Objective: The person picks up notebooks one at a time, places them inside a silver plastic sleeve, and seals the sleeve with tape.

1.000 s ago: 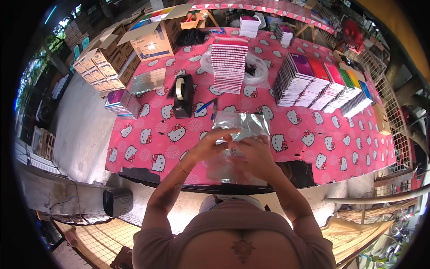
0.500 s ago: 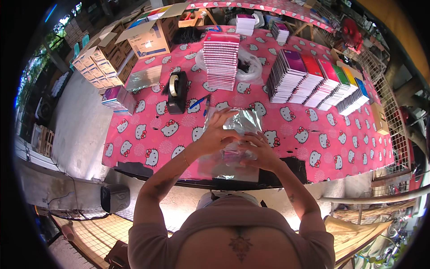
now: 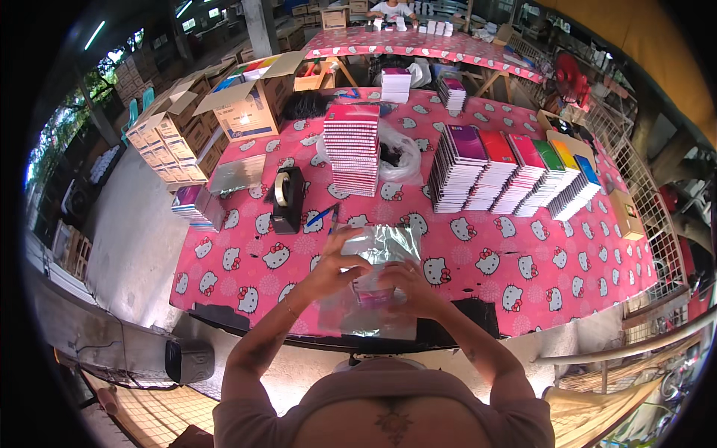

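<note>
Clear, shiny plastic film (image 3: 370, 325) lies at the near edge of the pink table, its folds catching the light. Beneath or inside it shows a small piece with pink and purple print (image 3: 373, 297), partly covered by my hands. My left hand (image 3: 336, 270) arches over the film's left side, fingers spread and curved with the thumb apart. On the other side, my right hand (image 3: 411, 287) rests over the film with its fingers stretched toward the left one. Blue pens (image 3: 321, 217) and a black tape dispenser (image 3: 287, 201) are just beyond my left hand.
A tall stack of red spiral notebooks (image 3: 352, 153) stands ahead. Rows of coloured notebooks (image 3: 489, 175) fill the right. At left are a small notebook stack (image 3: 198, 207), a flat pile of clear film (image 3: 237, 175) and an open carton (image 3: 246, 112). A person (image 3: 392, 10) sits at the far table.
My view has tilted up, bringing the far table and a person into sight. My hands stay over the film; the fingers have shifted slightly, and the left ones sit a little apart from the right.
</note>
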The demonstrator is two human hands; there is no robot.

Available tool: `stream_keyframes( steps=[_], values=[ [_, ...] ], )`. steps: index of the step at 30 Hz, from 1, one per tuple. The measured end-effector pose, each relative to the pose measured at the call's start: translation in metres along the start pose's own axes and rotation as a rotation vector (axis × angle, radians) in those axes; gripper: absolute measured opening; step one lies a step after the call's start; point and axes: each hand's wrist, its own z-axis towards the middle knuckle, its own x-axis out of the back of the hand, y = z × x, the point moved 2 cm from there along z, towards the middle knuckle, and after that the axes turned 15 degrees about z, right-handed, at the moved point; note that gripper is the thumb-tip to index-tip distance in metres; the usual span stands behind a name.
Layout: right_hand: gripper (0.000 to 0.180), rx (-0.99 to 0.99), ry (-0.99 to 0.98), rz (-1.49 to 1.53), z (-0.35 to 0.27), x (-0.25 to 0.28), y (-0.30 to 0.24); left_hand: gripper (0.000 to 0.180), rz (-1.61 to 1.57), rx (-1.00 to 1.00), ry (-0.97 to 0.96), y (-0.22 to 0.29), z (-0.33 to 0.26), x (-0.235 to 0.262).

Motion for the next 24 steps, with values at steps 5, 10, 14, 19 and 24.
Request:
stream_keyframes(
  steps=[5, 10, 14, 19, 24],
  values=[
    [0.058, 0.086, -0.024, -0.130, 0.001, -0.017, 0.015, 0.022, 0.167, -0.145, -0.039, 0.004, 0.008, -0.024],
    [0.059, 0.151, 0.141, 0.252, 0.001, -0.019, 0.018, 0.057, -0.494, 0.335, 0.091, 0.010, 0.003, -0.047],
    [0.057, -0.005, 0.356, 0.920, 0.016, -0.021, 0.045, 0.071, -0.963, 0.563, -0.148, -0.029, -0.030, -0.048],
    [0.044, -0.389, 0.169, 1.018, 0.026, -0.020, 0.053, 0.061, -0.791, 0.596, -0.289, -0.034, -0.045, -0.058],
    [0.036, -0.135, 0.280, 0.843, 0.036, -0.020, 0.048, 0.048, -0.716, 0.535, -0.123, -0.024, -0.047, -0.065]
  ],
)
